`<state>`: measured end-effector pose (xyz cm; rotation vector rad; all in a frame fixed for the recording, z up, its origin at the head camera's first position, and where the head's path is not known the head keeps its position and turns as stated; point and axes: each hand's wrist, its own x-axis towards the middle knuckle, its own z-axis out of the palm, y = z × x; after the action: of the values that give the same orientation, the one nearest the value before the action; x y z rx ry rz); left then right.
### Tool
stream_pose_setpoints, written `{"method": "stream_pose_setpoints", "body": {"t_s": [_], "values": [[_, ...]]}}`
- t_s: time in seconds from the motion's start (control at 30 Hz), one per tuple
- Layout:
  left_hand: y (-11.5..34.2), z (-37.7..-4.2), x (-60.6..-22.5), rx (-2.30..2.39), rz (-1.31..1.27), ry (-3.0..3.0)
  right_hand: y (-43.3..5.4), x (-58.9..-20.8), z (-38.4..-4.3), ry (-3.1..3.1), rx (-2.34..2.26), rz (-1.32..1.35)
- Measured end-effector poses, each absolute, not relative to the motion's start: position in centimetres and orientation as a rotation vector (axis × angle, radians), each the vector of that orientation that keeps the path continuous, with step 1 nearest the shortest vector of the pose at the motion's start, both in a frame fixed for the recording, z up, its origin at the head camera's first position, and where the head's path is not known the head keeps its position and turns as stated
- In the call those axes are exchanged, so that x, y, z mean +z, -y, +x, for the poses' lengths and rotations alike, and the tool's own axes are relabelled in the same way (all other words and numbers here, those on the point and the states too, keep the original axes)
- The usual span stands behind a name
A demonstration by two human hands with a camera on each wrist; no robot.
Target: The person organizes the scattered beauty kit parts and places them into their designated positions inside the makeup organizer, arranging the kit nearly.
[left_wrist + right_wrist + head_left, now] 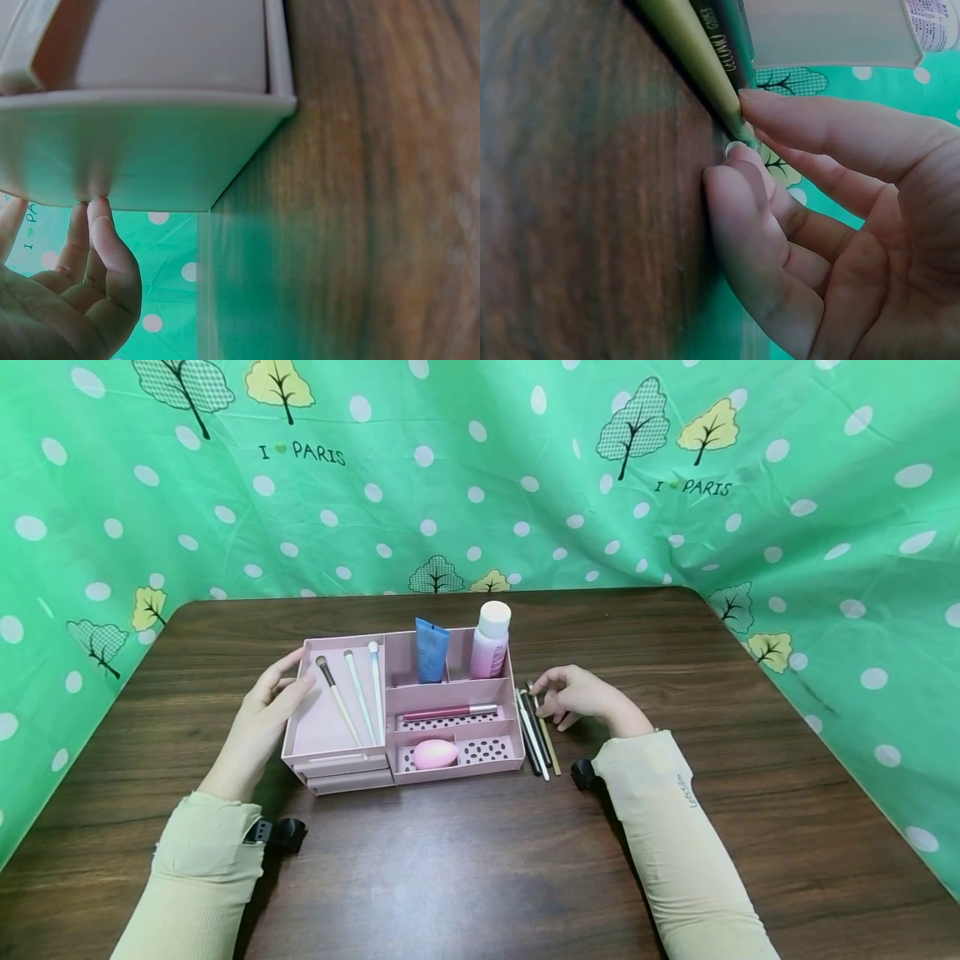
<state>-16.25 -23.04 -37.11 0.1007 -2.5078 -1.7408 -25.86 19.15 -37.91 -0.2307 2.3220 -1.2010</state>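
A pink cosmetics organizer (341, 693) stands mid-table, and my left hand (258, 718) rests on its left rim with relaxed fingers. The left wrist view shows fingertips (99, 214) against the edge of its side wall (150, 150). Beside the organizer's right side lie several slim makeup pencils (531, 735), black, white and gold. At their far end is my right hand (585, 697). Its thumb and fingers pinch the tip of the gold pencil (694, 56), as the right wrist view shows. A dark pencil with lettering (724, 37) lies alongside.
Three makeup brushes (352, 693) lie on the organizer's left tray, above two drawers (348, 777). Its right compartments hold a blue tube (431, 652), a pink bottle with white cap (489, 647), a slender red tube (442, 713) and a pink sponge (435, 754). Green cloth (480, 477) hangs behind.
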Motion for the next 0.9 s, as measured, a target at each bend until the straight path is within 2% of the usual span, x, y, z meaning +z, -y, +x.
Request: {"method": "stream_pose_setpoints", "body": {"t_s": [0.9], "values": [[23.0,-16.2,-37.0,-1.729,0.100,2.513,-18.4,-37.7,-25.7,-2.425,-1.034,-0.214]]}}
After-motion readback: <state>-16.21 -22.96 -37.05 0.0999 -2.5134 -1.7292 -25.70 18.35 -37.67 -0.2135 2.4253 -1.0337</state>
